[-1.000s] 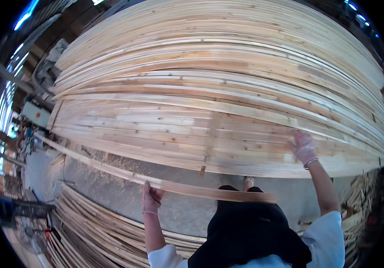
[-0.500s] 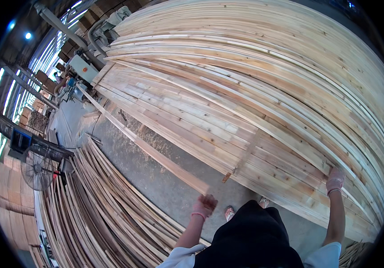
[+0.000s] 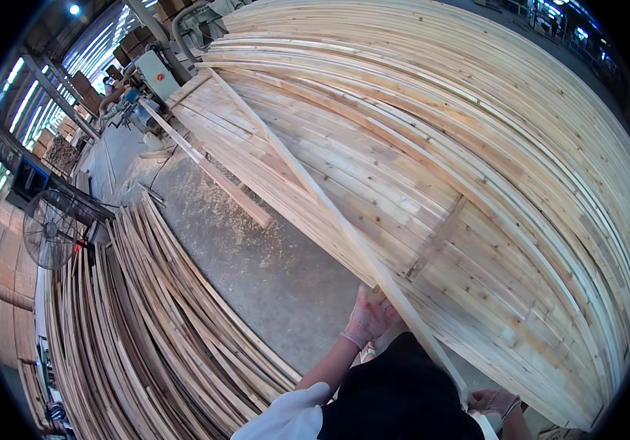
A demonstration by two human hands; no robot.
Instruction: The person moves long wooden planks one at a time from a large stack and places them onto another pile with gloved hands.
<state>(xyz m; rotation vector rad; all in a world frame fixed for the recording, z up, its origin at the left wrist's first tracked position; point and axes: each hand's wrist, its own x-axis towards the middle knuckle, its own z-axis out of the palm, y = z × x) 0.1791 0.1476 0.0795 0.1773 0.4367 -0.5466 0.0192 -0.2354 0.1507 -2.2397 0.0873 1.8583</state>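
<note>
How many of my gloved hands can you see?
2: your left hand, palm up against the long wooden strip, and your right hand, lower right, at the strip's near end. Some fingers may be hidden.

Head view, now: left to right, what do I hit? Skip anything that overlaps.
Fan → pale box with the orange knob → left hand → right hand. Left out for overlap: the long strip at the hands, and the loose strips piled at lower left.

Two grips (image 3: 372, 317) (image 3: 495, 402), one fan (image 3: 51, 230)
</note>
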